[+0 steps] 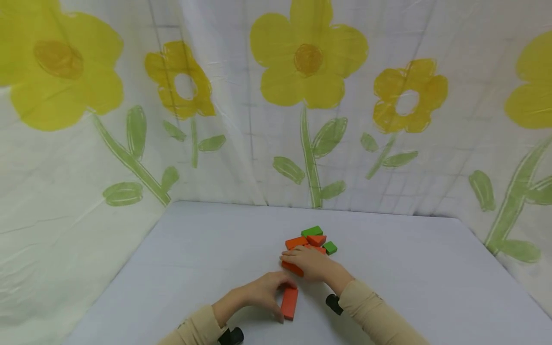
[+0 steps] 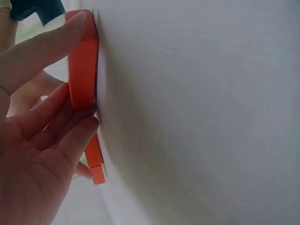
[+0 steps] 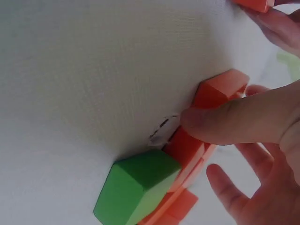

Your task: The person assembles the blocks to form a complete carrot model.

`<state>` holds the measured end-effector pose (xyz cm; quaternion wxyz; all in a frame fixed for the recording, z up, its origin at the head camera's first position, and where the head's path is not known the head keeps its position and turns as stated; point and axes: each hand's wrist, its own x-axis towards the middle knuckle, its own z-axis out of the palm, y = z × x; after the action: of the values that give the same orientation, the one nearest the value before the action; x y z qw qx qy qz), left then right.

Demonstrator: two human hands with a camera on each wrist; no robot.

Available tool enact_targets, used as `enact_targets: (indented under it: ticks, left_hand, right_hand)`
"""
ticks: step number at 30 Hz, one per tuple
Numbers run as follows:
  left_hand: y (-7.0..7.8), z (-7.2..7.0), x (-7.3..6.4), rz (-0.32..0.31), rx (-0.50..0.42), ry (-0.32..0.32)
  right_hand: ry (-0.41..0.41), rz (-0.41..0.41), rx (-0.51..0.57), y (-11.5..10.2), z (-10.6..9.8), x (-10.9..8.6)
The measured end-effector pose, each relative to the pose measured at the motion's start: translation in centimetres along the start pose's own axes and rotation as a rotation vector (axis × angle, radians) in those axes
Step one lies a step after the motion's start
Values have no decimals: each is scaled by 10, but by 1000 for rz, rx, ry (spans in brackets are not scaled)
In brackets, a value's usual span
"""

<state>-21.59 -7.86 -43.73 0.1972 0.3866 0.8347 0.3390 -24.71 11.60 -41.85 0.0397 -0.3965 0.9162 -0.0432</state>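
Near the front middle of the table, my left hand (image 1: 264, 289) holds a long red block (image 1: 290, 304) lengthwise between thumb and fingers. In the left wrist view the thumb lies on one end of that red block (image 2: 82, 75), with fingertips at the other. My right hand (image 1: 311, 263) reaches over a cluster of blocks just beyond. Beneath its fingers lies another red block (image 1: 293, 268), partly hidden. The right wrist view has the thumb touching the side of a red block (image 3: 185, 147), the other fingers loosely spread.
Behind the right hand lie an orange-red block (image 1: 296, 242), a red triangular block (image 1: 317, 240), a long green block (image 1: 312, 231) and a small green block (image 1: 329, 247). A white table (image 1: 194, 249) spreads around them, with a flowered curtain (image 1: 233, 158) along its back.
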Motion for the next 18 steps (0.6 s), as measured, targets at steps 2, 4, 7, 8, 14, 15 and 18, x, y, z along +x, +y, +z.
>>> enact_targets:
  ticks: [2,4,7,8,14,15,18]
  left_hand:
    - [2,0,0,-10,2,-1]
    - [4,0,0,-20,-2,0]
    - [7,-1,-1,-53,-10,8]
    - [7,-1,-2,-63,-7,14]
    - [9,-6,-7,-122,4,38]
    - [9,-6,-7,-127,0,36]
    - [8,-5,-8,-127,-12,29]
  right_hand:
    - [-5,8,-5,0,0,2]
    - [8,4,9,3,0,2]
    - [49,18,78,8,-2,-2]
    - [64,30,114,10,-4,-5]
    - [152,155,327,17,-15,-27]
    - [161,168,345,17,-16,-32]
    - [169,181,377,16,-16,-48]
